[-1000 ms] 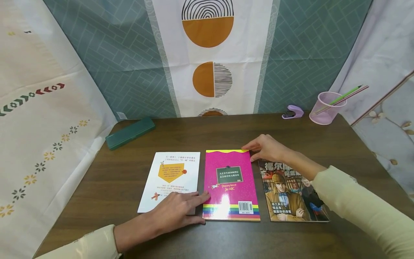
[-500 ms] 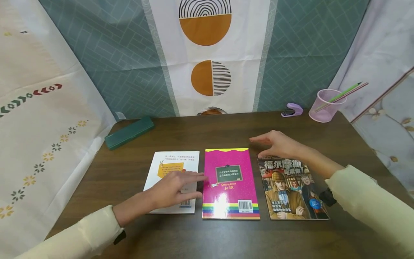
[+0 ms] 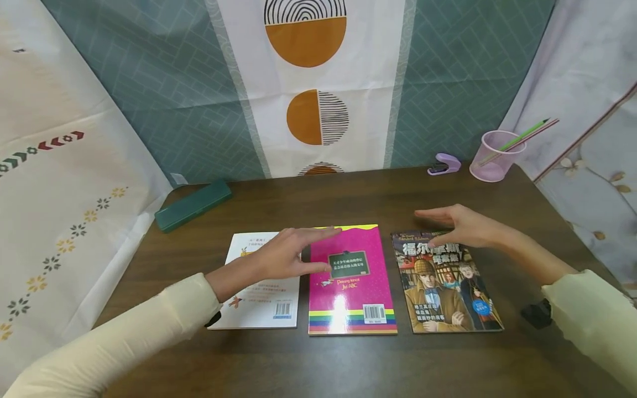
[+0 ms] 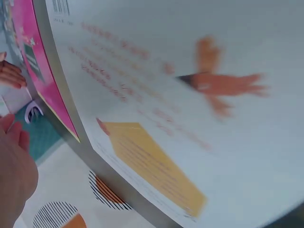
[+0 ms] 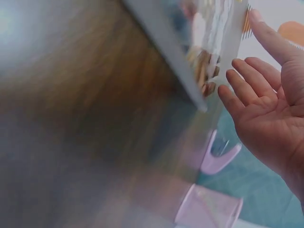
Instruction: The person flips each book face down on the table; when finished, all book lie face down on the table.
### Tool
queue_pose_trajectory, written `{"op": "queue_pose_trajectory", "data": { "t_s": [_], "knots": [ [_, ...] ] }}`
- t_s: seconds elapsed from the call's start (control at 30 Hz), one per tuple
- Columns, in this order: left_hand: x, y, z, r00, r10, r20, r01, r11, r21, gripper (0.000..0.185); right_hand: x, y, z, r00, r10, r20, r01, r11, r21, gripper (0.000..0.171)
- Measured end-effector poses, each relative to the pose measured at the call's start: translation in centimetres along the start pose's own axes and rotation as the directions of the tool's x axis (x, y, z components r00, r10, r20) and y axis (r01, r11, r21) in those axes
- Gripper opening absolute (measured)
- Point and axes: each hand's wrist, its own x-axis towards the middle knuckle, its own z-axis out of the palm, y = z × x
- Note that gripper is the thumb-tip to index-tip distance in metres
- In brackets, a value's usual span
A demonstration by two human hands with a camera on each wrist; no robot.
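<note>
Three books lie in a row on the brown table. My left hand (image 3: 283, 254) hovers with extended fingers over the gap between the white book (image 3: 269, 301) and the pink book (image 3: 350, 301), its fingertips above the pink cover. On the right lies a book with a detective on its cover (image 3: 448, 293). Above that book's top edge is my right hand (image 3: 463, 226), fingers extended and nothing in its grasp. In the right wrist view the right palm (image 5: 270, 109) shows, apart from the book. The left wrist view shows the white book (image 4: 142, 85) close up, with the left hand (image 4: 16, 175) at the edge.
At the back left of the table (image 3: 318, 365) is a dark green case (image 3: 193, 205). A purple stapler (image 3: 444, 164) stands at the back right, beside a pink mesh cup (image 3: 490, 160) holding a green pencil and a striped stick. Patterned cloth (image 3: 199, 83) hangs behind.
My right hand has left the pink book's top corner and moved right, over the detective book. The left hand has lifted and moved up and right from the pink book's lower left edge.
</note>
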Motion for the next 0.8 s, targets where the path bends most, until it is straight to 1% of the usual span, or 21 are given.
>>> {"op": "queue_pose_trajectory", "data": {
  "t_s": [0.1,0.23,0.33,0.47,0.67,0.8],
  "knots": [
    [1.4,0.3,0.5,1.000,-0.003,-0.008,0.003,1.000,0.000,0.096,-1.1,0.9,-0.3,1.000,-0.010,-0.012,0.010,1.000,0.009,0.078],
    [3.1,0.9,1.3,1.000,-0.013,0.017,0.013,0.999,-0.034,0.112,-2.5,1.7,-0.5,0.999,0.003,-0.040,-0.003,1.000,0.017,0.078],
    [4.3,1.4,2.1,0.999,-0.010,0.045,0.013,0.996,-0.087,0.121,-3.3,2.4,-0.6,0.997,0.009,-0.075,-0.009,1.000,0.005,0.078],
    [5.6,2.3,3.4,0.997,0.015,0.082,-0.002,0.988,-0.152,0.131,-4.3,3.1,-0.7,0.993,0.020,-0.120,-0.020,1.000,0.001,0.077],
    [7.3,4.3,5.4,0.990,0.065,0.122,-0.043,0.984,-0.173,0.144,-5.1,3.8,-0.7,0.990,0.033,-0.139,-0.029,0.999,0.032,0.078],
    [8.1,5.6,6.8,0.989,0.078,0.125,-0.057,0.985,-0.162,0.144,-5.3,3.8,-0.6,0.987,0.021,-0.159,-0.013,0.999,0.052,0.076]
  ]
}}
